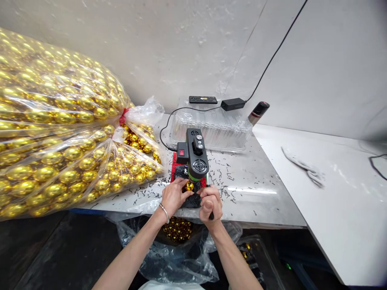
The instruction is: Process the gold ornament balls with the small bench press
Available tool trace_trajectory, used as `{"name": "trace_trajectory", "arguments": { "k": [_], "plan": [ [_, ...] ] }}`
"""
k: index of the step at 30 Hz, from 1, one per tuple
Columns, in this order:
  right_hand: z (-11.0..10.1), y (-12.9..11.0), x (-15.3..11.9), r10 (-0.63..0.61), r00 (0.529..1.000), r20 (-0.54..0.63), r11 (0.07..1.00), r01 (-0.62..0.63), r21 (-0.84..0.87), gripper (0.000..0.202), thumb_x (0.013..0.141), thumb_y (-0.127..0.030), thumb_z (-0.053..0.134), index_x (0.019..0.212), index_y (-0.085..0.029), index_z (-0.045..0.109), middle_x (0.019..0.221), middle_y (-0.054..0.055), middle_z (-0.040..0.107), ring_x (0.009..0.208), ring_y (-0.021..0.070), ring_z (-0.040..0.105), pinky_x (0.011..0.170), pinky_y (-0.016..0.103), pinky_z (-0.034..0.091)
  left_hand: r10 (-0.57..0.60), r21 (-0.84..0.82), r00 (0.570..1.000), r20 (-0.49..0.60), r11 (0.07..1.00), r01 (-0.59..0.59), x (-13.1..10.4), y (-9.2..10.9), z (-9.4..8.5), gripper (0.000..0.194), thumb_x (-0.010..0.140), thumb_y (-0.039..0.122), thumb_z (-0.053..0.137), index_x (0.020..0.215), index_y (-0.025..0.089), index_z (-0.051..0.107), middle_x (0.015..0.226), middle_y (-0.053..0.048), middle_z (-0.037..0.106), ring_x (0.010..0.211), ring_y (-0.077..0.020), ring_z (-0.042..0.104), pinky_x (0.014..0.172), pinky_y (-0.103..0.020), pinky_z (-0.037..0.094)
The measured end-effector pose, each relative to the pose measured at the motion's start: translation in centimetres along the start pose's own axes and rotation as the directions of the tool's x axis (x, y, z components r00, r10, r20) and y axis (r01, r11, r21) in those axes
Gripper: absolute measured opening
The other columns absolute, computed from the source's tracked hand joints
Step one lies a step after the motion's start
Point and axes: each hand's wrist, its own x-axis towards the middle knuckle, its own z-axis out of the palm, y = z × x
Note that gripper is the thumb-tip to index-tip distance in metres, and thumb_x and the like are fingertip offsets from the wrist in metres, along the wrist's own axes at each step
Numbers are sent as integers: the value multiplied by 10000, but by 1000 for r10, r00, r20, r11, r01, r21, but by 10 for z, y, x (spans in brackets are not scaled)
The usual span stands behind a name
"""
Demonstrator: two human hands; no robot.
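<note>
My left hand (174, 195) pinches a small shiny gold ball (189, 186) under the head of a small black bench machine (197, 155). The machine has a red switch and two round vents on top. My right hand (211, 202) is wrapped around a black lever handle (211, 216) at the machine's right side. Beneath the ball lies a dark base on a red mat (174, 165). What the machine's head does to the ball is hidden from above.
Large clear bags of gold balls (60, 153) fill the left. Behind the machine stands a clear plastic tray (211, 129) with a power adapter (233, 104) on it. Black scraps litter the metal tabletop (260, 201). Below the edge hangs a plastic-lined bin of gold balls (178, 230). A glove (304, 166) lies right.
</note>
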Motion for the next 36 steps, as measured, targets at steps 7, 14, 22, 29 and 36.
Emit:
{"name": "trace_trajectory", "arguments": {
  "k": [7, 14, 22, 29, 36],
  "plan": [
    [0, -10, 12, -2, 1000, -1, 1000, 2, -14, 305, 935, -189, 299, 660, -210, 431, 682, 11, 504, 646, 134, 538, 640, 319, 466, 10, -57, 999, -38, 998, -12, 4, -2, 4, 363, 788, 381, 657, 1121, 237, 669, 1167, -78, 651, 989, -259, 627, 821, -310, 456],
    [-14, -48, 69, 216, 976, -3, 975, -215, 56, 323, 923, -150, 359, 609, -206, 410, 626, -1, 485, 658, 126, 523, 616, 289, 419, 2, -325, 988, -155, 944, -53, -34, -6, -2, 404, 757, 412, 682, 1105, 206, 680, 1050, -96, 677, 936, -252, 615, 853, -331, 446],
    [-10, -46, 57, 180, 983, -28, 984, -179, 21, 317, 915, -136, 365, 610, -207, 420, 622, 2, 490, 671, 138, 527, 610, 295, 407, -259, -689, 835, 486, 475, 548, -108, -51, 96, 454, 586, 546, 766, 805, 155, 687, 593, 11, 597, 513, -127, 515, 489, -241, 396],
    [-12, -41, 52, 144, 990, -12, 989, -143, 27, 298, 900, -94, 367, 630, -201, 433, 647, 4, 501, 681, 133, 528, 606, 288, 400, -339, -730, 647, 683, -318, 605, -111, -72, 94, 174, 746, 283, 721, 802, 142, 636, 708, -26, 634, 625, -116, 623, 594, -225, 506],
    [-11, -40, 48, 137, 991, 0, 990, -137, 21, 291, 896, -83, 369, 642, -198, 451, 661, 7, 514, 691, 131, 531, 615, 284, 409, -164, -870, 858, 487, -178, 460, -108, -36, 20, 347, 667, 174, 778, 992, 152, 658, 924, -52, 691, 934, -183, 658, 835, -266, 512]
  ]
}}
